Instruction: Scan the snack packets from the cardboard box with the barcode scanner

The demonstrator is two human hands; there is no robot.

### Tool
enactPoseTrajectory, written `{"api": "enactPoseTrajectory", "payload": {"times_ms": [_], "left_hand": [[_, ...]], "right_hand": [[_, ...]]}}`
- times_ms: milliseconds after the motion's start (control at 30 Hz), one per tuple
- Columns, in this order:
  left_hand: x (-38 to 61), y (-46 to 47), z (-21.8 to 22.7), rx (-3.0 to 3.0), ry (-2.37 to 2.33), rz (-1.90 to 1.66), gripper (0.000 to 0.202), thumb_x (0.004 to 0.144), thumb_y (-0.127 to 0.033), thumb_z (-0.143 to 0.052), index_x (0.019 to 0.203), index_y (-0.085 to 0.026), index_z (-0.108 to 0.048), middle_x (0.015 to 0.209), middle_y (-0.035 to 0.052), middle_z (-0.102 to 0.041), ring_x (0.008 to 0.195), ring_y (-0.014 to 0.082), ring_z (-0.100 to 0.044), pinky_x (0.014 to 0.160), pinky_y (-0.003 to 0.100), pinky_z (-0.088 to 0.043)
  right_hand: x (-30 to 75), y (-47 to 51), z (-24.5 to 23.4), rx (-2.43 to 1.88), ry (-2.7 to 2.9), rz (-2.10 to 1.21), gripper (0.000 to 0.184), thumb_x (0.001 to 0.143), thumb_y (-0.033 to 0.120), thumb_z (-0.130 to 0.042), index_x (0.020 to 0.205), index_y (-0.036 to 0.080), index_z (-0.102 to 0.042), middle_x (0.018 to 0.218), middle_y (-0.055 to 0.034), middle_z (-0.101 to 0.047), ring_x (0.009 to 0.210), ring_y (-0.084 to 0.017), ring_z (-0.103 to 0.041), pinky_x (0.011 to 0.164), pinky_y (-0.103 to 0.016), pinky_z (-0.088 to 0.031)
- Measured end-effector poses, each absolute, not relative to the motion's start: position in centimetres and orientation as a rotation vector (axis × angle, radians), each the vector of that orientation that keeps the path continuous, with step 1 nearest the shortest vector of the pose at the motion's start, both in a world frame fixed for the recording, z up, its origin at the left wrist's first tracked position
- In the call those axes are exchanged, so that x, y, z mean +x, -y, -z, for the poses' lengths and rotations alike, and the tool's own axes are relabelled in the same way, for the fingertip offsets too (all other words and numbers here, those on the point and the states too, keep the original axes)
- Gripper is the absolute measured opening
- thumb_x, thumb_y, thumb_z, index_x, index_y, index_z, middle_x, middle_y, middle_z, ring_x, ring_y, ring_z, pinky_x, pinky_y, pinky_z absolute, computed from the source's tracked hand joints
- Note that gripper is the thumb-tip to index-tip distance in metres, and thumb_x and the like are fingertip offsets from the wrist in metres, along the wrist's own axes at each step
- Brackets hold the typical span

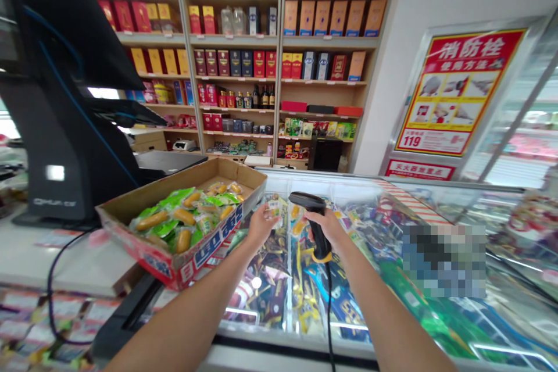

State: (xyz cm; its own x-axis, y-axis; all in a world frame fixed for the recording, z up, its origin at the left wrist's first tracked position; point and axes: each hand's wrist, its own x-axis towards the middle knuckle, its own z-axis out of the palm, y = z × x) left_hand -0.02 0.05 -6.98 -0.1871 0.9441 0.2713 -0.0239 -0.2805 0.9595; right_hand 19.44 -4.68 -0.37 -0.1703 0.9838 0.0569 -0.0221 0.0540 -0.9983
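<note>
My right hand (330, 228) is wrapped round the grip of a black barcode scanner (310, 203), whose head points left and whose cable hangs down. My left hand (260, 224) pinches a small snack packet (274, 208) right in front of the scanner head. Both hands hover over the glass lid of a chest freezer (392, 279). Left of my left hand sits a cardboard box (174, 267) holding several green-wrapped sausage packets (174, 221).
A black checkout terminal (56, 128) stands on the counter at the left, with a cable looping down. Shelves of boxed goods and bottles (244, 70) line the back wall. A red fire-hydrant poster (453, 93) hangs at the right beside glass fridge doors.
</note>
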Motion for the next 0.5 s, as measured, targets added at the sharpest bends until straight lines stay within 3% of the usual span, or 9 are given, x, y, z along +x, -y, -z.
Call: {"api": "enactPoseTrajectory", "payload": {"times_ms": [167, 267, 367, 500], "left_hand": [[0.7, -1.3, 5.6, 1.334, -1.257, -1.477, 0.03, 0.054, -0.024, -0.079, 0.075, -0.017, -0.058, 0.061, -0.0003, -0.063, 0.062, 0.0173, -0.063, 0.057, 0.026, -0.048], [1.4, -2.2, 5.0, 1.517, -1.464, -1.363, 0.022, 0.06, -0.027, -0.076, 0.07, -0.016, -0.059, 0.058, 0.0001, -0.06, 0.064, 0.0183, -0.063, 0.058, 0.026, -0.047], [1.8, -3.0, 3.6, 1.692, -1.71, -1.218, 0.017, 0.064, -0.026, -0.073, 0.071, -0.015, -0.063, 0.069, 0.0057, -0.067, 0.079, 0.0227, -0.066, 0.069, 0.028, -0.048], [0.9, -4.8, -0.5, 1.996, -2.119, -0.948, 0.021, 0.073, -0.029, -0.067, 0.087, -0.013, -0.068, 0.102, 0.0173, -0.069, 0.102, 0.0273, -0.063, 0.085, 0.031, -0.046]], "right_hand": [[20.1, 4.4, 0.0, -0.992, 1.214, -1.293, 0.02, 0.066, 0.036, -0.066, 0.068, 0.016, -0.062, 0.054, -0.0027, -0.065, 0.034, -0.014, -0.054, 0.036, -0.027, -0.043], [20.2, 4.3, -0.2, -0.994, 1.169, -1.266, 0.019, 0.067, 0.034, -0.066, 0.067, 0.016, -0.062, 0.054, -0.0033, -0.065, 0.034, -0.014, -0.054, 0.034, -0.027, -0.042], [20.2, 4.3, -0.2, -0.979, 1.137, -1.25, 0.02, 0.067, 0.035, -0.066, 0.066, 0.015, -0.061, 0.055, -0.0039, -0.065, 0.032, -0.014, -0.053, 0.032, -0.026, -0.041], [20.1, 4.3, -0.3, -0.945, 1.118, -1.244, 0.021, 0.066, 0.036, -0.066, 0.066, 0.015, -0.06, 0.055, -0.0029, -0.064, 0.032, -0.014, -0.053, 0.032, -0.026, -0.041]]}}
